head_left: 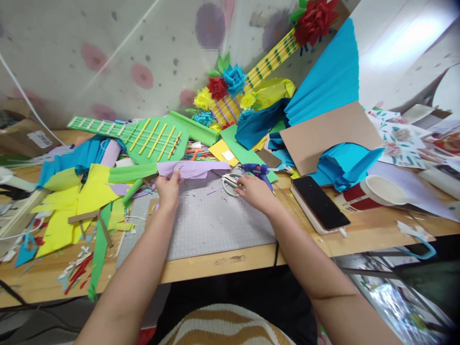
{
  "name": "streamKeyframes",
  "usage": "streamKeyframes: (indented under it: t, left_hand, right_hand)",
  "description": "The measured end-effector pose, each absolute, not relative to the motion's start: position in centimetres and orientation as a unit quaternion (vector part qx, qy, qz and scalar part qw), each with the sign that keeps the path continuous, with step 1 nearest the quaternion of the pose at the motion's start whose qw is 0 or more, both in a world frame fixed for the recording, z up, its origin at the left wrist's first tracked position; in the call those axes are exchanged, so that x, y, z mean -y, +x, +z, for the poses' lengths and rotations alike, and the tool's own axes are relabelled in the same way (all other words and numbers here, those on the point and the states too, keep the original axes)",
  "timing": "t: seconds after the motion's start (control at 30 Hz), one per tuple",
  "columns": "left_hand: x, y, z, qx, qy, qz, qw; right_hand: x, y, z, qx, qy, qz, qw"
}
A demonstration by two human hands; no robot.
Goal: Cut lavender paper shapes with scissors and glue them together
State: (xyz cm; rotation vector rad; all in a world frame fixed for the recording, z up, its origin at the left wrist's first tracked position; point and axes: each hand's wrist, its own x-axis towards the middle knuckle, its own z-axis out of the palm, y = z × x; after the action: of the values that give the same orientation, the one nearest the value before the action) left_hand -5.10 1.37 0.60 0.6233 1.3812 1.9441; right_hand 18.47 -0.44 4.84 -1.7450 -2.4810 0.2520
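Observation:
My left hand (168, 189) pinches a strip of light purple paper (201, 168), which stretches to the right above the grey cutting mat (215, 220). At the mat's far side, the fingers of my right hand (255, 192) are closed at the light-handled scissors (228, 184); part of the scissors is hidden by the fingers. Just behind that hand lies a blue glue gun (256, 168). Green paper (132, 172) lies left of the purple strip. Small purple scraps are scattered on the mat.
A green paper guitar (154, 139) lies at the back, and a yellow one (269, 64) with paper flowers leans on the wall. Yellow paper (64, 211) covers the left. A phone (319, 201), a paper cup (373, 194) and brown cardboard (327, 134) stand or lie right.

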Motion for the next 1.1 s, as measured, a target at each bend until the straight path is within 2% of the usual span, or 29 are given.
streamKeyframes:
  t: [0.17,0.53,0.63,0.73,0.8,1.0,1.1]
  left_hand:
    - [-1.4,-5.2,0.7,-0.526,0.235,0.747,0.333]
    - [-1.3,-5.5,0.6,-0.524,0.272,0.741,0.321]
    - [-1.2,-5.4,0.7,-0.520,0.272,0.742,0.324]
    - [-1.1,-5.1,0.7,-0.518,0.271,0.739,0.334]
    - [-1.0,-4.9,0.7,-0.514,0.280,0.733,0.347]
    - [-0.7,-4.2,0.7,-0.508,0.293,0.720,0.373]
    - [-0.5,-3.7,0.9,-0.505,0.286,0.716,0.389]
  right_hand:
    - [-0.2,16.7,3.0,0.808,-0.588,-0.003,0.032]
    - [-0.5,16.3,2.2,0.798,-0.602,0.006,0.031]
    - [-0.2,16.3,2.3,0.800,-0.596,0.001,0.067]
    - [0.2,16.0,3.0,0.808,-0.569,0.008,0.153]
    - [0.4,15.4,3.6,0.802,-0.557,0.067,0.205]
    - [-0.7,13.0,2.7,0.653,-0.572,0.415,0.272]
    - [-1.9,11.8,1.5,0.568,-0.587,0.463,0.344]
